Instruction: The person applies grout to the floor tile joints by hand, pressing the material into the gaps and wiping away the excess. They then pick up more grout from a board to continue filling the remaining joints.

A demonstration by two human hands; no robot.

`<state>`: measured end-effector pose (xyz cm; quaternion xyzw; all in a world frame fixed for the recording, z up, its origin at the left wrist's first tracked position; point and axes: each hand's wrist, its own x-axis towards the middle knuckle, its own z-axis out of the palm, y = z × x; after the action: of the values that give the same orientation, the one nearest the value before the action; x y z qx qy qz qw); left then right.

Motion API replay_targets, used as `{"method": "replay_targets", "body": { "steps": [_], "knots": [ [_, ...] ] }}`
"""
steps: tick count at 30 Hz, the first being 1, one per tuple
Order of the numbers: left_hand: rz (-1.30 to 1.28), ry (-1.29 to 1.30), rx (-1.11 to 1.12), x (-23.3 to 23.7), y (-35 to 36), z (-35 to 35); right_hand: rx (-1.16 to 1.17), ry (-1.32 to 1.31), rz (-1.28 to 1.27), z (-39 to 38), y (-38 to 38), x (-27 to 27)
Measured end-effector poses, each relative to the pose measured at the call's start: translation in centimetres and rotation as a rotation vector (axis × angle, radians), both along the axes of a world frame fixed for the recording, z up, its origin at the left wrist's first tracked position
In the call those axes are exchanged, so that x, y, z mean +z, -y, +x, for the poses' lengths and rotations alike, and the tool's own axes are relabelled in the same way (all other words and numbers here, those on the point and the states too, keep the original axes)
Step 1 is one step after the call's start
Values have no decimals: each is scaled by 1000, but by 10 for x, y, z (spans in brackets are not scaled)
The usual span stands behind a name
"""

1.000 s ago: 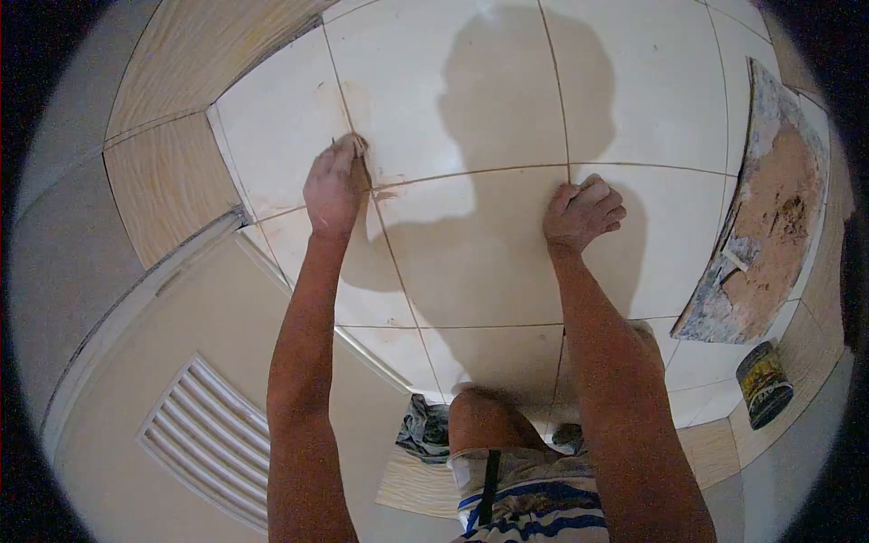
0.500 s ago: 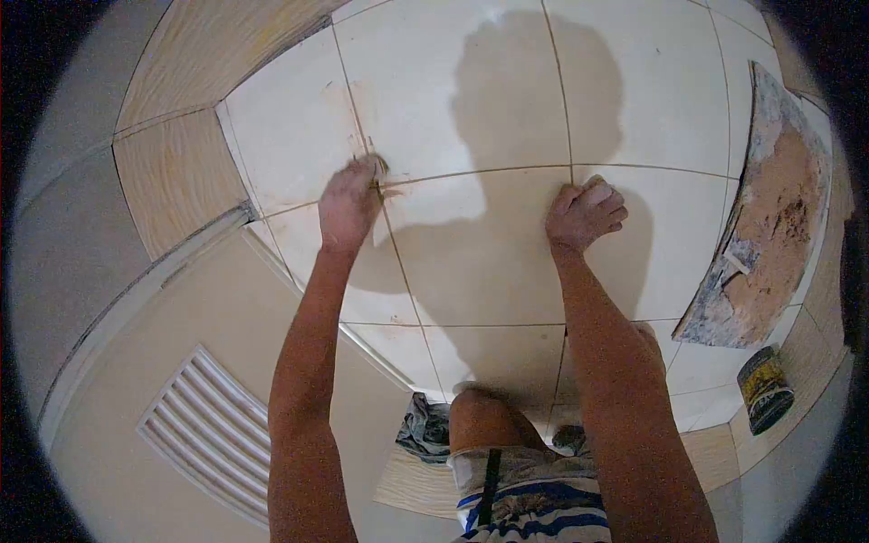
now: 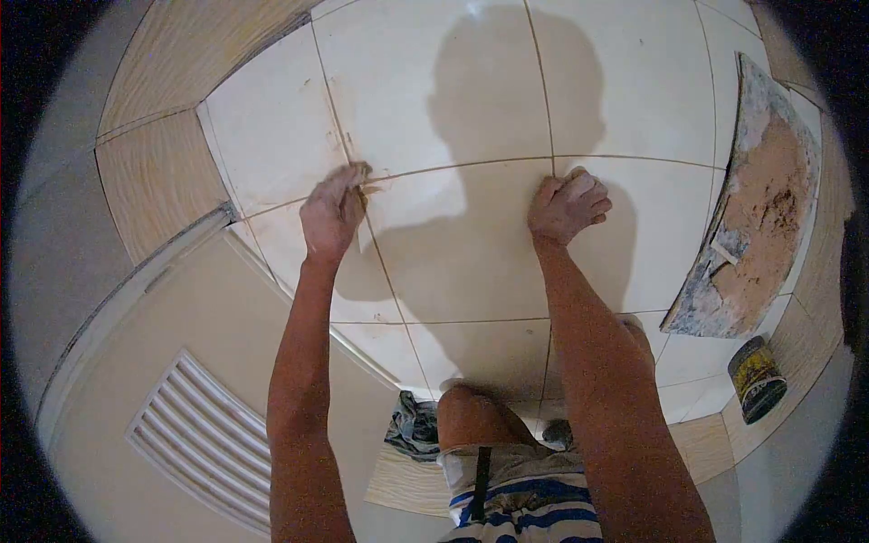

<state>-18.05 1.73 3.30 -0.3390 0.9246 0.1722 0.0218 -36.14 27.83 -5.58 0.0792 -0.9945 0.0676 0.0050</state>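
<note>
My left hand (image 3: 333, 214) is closed at a crossing of brown joint lines on the white tiled floor (image 3: 471, 271). Its fingertips pinch something small and dark, too small to name. Reddish smears mark the tiles around it. Farther right, my right hand (image 3: 568, 206) rests on the tiles beside another joint crossing, its fingers curled. Whether it holds anything is hidden by the fingers.
A stained board (image 3: 697, 303) bearing reddish-brown material and a small pale strip lies at the right. Below it stands a yellow and black can (image 3: 757, 380). A dark crumpled cloth (image 3: 414, 427) lies near my knee. A louvred door (image 3: 226, 317) is at lower left.
The whole view has shifted slightly, moving the floor and board a little left. My left hand has turned somewhat and sits slightly lower against the joint crossing. My right hand keeps its place.
</note>
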Motion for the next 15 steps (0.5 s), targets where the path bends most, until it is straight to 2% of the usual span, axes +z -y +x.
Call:
{"method": "replay_targets", "body": {
  "steps": [2, 3, 4, 6, 7, 8, 9, 10, 13, 15],
  "knots": [
    [145, -29, -65, 9, 0, 15, 19, 50, 25, 3, 3, 1],
    [25, -84, -61, 11, 7, 20, 5, 13, -5, 3, 3, 0],
    [19, -82, -61, 9, 9, 23, -12, -25, -32, 3, 2, -1],
    [-35, -70, 503, -1, 8, 25, -35, 20, -56, 1, 1, -3],
    [-55, -55, 418, -8, -12, 15, -49, 70, -78, 2, 0, -3],
    [-245, -43, 282, -26, -29, 14, -42, 71, -80, 3, 1, -3],
    [-317, 124, 297, -22, -51, -4, -26, 16, -42, 1, 2, -4],
    [-334, -55, 233, -30, -65, -7, -9, -33, -2, 2, 1, -3],
    [-274, -72, 171, -9, -70, -7, -4, -92, 43, 3, -1, -12],
    [133, -308, 377, 14, -54, -12, 21, -86, -3, 1, 0, -12]
  ]
}}
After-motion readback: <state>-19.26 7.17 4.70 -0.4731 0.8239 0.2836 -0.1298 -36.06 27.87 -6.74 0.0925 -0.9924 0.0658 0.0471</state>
